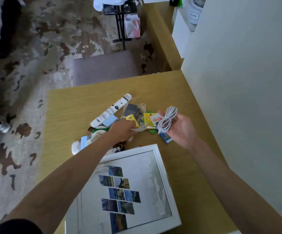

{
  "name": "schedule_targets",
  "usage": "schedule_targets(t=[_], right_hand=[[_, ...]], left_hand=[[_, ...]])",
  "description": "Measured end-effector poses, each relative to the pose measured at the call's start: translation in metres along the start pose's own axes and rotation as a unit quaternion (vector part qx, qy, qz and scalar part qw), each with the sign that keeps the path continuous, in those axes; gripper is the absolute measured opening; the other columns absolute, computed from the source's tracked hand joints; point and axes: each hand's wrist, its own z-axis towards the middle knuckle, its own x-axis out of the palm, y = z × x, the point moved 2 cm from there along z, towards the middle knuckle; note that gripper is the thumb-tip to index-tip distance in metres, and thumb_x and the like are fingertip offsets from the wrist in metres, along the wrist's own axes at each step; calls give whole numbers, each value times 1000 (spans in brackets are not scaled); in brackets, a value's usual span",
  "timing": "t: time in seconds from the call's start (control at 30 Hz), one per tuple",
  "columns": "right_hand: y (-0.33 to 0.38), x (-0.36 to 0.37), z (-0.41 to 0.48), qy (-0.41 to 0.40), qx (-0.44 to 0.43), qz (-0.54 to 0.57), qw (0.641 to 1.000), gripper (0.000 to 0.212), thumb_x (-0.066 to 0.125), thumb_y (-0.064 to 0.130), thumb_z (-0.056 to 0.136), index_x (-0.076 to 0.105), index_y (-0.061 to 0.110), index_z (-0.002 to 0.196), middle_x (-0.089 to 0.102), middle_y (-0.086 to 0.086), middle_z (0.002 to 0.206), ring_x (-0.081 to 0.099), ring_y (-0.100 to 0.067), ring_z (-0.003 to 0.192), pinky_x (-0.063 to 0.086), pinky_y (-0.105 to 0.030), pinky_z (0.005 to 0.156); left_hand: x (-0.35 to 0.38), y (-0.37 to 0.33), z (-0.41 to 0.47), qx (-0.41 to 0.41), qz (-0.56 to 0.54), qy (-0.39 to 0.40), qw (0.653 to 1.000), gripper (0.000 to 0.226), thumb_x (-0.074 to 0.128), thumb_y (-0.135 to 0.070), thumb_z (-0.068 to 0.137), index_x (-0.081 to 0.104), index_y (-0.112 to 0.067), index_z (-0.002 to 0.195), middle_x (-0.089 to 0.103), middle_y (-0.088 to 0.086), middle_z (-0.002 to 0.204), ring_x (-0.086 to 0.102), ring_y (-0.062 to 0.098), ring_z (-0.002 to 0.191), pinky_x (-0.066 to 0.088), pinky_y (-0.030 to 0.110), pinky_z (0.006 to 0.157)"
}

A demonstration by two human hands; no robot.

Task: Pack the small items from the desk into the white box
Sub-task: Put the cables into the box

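Fingers (163, 115) of the right hand (179, 129) curl loosely round a coiled white cable (168, 119), lifted above the desk (69, 107); left hand (122, 130) is down in the pile of small items (120, 115), pinching something thin and white (can't tell what). White box (160, 166) sits nearer the person, directly below both hands, open top facing up, photo strips inside. Cable hand is slightly nearer its right rim. Cable is a thin, floppy bundle, loops running roughly away from the person.
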Motion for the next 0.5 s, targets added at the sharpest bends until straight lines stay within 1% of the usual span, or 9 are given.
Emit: schedule_targets(t=[0.07,0.13,0.2,0.23,0.3,0.37,0.43,0.47,0.5], right_hand=[[-4,9,-6,16,9,17,1000,31,41,35,101,60,10,101,70,-20,105,67,-27,88,52,-37,80],[-10,19,-12,49,30,11,998,44,42,51,97,59,11,101,67,-18,106,66,-22,78,51,-33,77],[-19,29,-19,72,54,-32,995,49,47,58,92,59,12,106,67,-14,103,62,-19,72,52,-33,74],[-24,35,-22,82,65,-62,993,48,52,57,89,59,14,110,68,-12,101,60,-18,73,51,-36,77],[-36,48,-29,107,80,-116,984,42,63,41,87,57,15,119,68,-9,100,57,-17,73,50,-42,86],[-49,62,-35,134,79,-161,975,45,66,19,83,54,14,127,68,-8,98,56,-16,68,54,-43,80],[-65,77,-42,160,52,-243,955,51,64,5,82,52,14,130,67,-9,98,57,-15,65,55,-38,69],[-73,84,-46,174,33,-299,938,52,63,-1,82,52,15,131,67,-8,98,57,-15,65,54,-36,67],[-82,89,-52,189,12,-365,911,53,62,-5,84,51,17,131,66,-7,98,59,-16,67,54,-34,67]], left_hand=[[-9,6,-10,-29,-135,-39,990,20,57,-32,91,61,-15,101,65,6,96,59,23,81,45,33,65],[-16,13,-25,-56,-264,-82,959,13,61,-32,89,61,-21,95,62,-5,88,52,11,62,38,27,56],[-24,20,-44,-69,-356,-117,925,4,62,-30,87,59,-30,87,58,-13,81,48,0,56,36,23,56],[-28,22,-55,-66,-388,-139,909,10,63,-26,86,58,-33,83,58,-15,78,47,-3,54,37,23,58],[-36,28,-79,-64,-440,-184,877,22,65,-15,84,57,-34,77,58,-15,74,49,-5,54,38,23,59],[-41,35,-106,-67,-495,-215,839,24,65,-4,84,58,-26,76,58,-9,70,51,-1,58,41,20,57],[-46,42,-134,-69,-539,-233,806,22,63,1,84,58,-19,77,57,-4,67,52,0,56,43,15,54],[-48,46,-148,-69,-553,-244,793,22,61,3,85,57,-17,77,57,-1,66,52,-2,54,43,13,53],[-48,50,-161,-69,-565,-256,781,22,59,4,87,56,-16,78,56,1,66,52,-3,52,43,12,52]])
